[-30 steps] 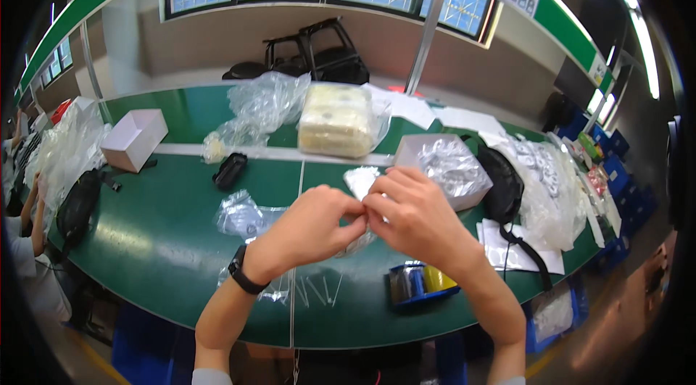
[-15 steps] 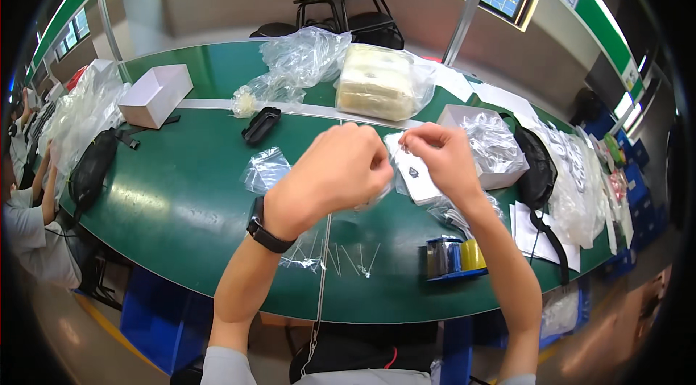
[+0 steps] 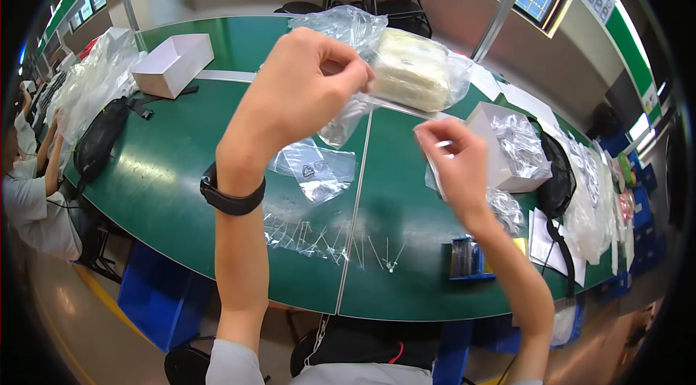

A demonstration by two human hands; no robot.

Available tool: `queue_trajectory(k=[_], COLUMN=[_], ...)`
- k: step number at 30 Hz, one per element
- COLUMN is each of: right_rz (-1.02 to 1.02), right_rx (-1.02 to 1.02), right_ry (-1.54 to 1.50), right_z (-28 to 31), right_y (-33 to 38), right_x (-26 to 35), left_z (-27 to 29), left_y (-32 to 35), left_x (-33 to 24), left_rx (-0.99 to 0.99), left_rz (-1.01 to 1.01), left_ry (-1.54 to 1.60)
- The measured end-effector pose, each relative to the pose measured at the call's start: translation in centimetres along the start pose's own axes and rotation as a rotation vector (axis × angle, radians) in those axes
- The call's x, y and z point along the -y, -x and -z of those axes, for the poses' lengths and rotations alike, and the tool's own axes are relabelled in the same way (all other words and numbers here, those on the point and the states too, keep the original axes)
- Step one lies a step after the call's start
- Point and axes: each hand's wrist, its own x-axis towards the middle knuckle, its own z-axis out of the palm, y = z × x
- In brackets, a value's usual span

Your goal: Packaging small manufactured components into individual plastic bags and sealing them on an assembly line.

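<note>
My left hand [image 3: 301,77], with a black band on its wrist, is raised over the table's middle, thumb and fingers pinched. A crumpled clear plastic bag [image 3: 346,122] hangs just below its fingertips and appears held by them. To the right, my right hand [image 3: 458,160] is curled above the green table. A white edge shows between its fingers; the rest of what it holds is hidden. Clear printed bags [image 3: 315,171] lie beneath my left hand. Nearer me, several thin pin-like pieces [image 3: 308,240] lie on clear plastic, others beside it.
At the back sits a plastic-wrapped yellowish stack [image 3: 413,69]. A white box [image 3: 174,66] stands far left, near a black pouch [image 3: 101,138]. On the right are a box of clear wrapping [image 3: 507,149], a black bag [image 3: 557,175] and a blue holder [image 3: 467,258]. A co-worker [image 3: 36,196] is at left.
My hands have moved apart: the left rose up and leftward with the plastic, the right came lower. The white item with a dark mark is no longer plainly visible. The view has shifted slightly.
</note>
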Motion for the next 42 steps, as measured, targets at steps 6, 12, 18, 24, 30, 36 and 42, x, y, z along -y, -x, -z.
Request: queue_trajectory(k=[6,12,18,24,30,36,42], right_rz=[0.624,0.763,0.682,0.659,0.709,0.450,0.006], right_rx=[0.412,0.700,0.711,0.815,0.952,0.853,0.626], right_ry=[0.374,0.526,0.420,0.437,0.732,0.355,-0.085], right_z=[-6.3,-8.5,-8.9,-7.5,-5.3,-5.5,-4.5], right_y=[5.9,9.7,11.0,11.8,14.7,13.3,11.5], right_x=[0.7,-0.4,-0.3,1.4,3.3,1.3,2.2], left_z=[1.4,1.4,1.0,0.7,0.1,-1.2,-1.3], left_y=[0.4,0.4,0.5,0.6,0.4,0.3,0.3], left_x=[0.3,-1.2,-1.4,-1.4,-1.2,-0.7,-1.0], left_rx=[-0.060,0.077,0.066,0.073,0.079,0.030,0.063], left_rz=[-0.015,0.070,0.037,0.050,0.040,-0.020,0.008], left_ry=[0.015,-0.076,-0.083,-0.076,-0.086,-0.032,-0.063])
